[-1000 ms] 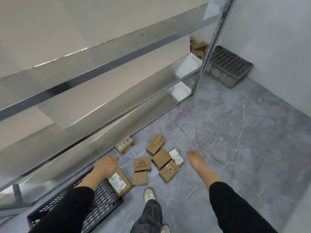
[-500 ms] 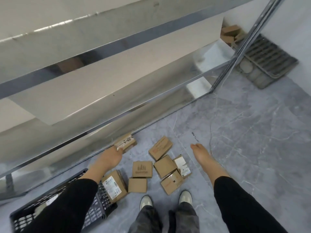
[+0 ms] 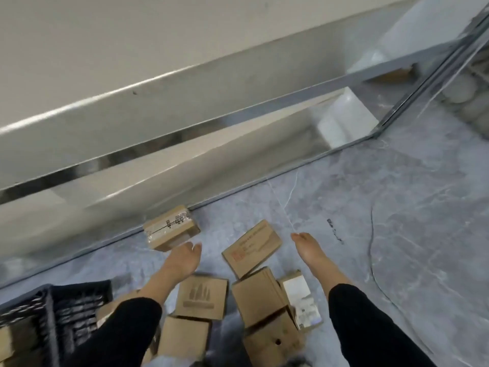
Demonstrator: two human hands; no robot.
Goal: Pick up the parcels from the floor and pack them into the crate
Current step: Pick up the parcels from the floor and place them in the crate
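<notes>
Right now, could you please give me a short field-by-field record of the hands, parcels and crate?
left hand: open, reaching toward the taped brown cardboard parcel by the metal shelf base, fingertips close to it
right hand: open, holding nothing, beside the flat brown parcel with red print
black plastic lattice crate: lower left
parcels on grey marbled floor: several, loosely clustered

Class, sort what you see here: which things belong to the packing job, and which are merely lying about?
Belongs to the job: taped parcel, red-printed parcel, logo parcel, black crate, left hand, right hand.

Lying about: metal shelving, thin cable.
</notes>
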